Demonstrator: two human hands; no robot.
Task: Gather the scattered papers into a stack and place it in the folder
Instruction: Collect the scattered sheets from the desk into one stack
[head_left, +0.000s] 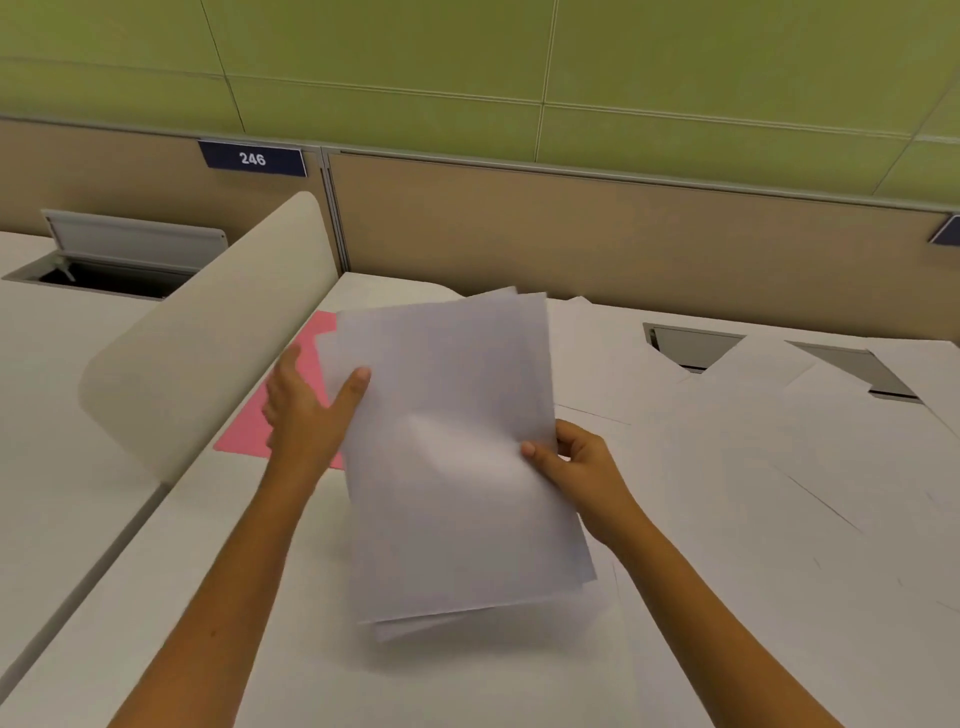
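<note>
Over the white desk (260, 571), both hands are holding a stack of papers (457, 447) (edges uneven), left hand (306, 415) and right hand (576, 467) pinching its sides, beside the pink folder (249, 431).

Both hands (452, 447) holding a slightly blurred paper stack (457, 457), pink folder (249, 426) apparently beneath, on white desk (208, 571)

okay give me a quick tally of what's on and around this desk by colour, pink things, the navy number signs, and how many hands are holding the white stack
Pink folder: 1
Navy signs: 2, the one reading 246 and one cut off at the right edge
Hands on the white paper stack: 2, left hand and right hand
Total: 5
</note>
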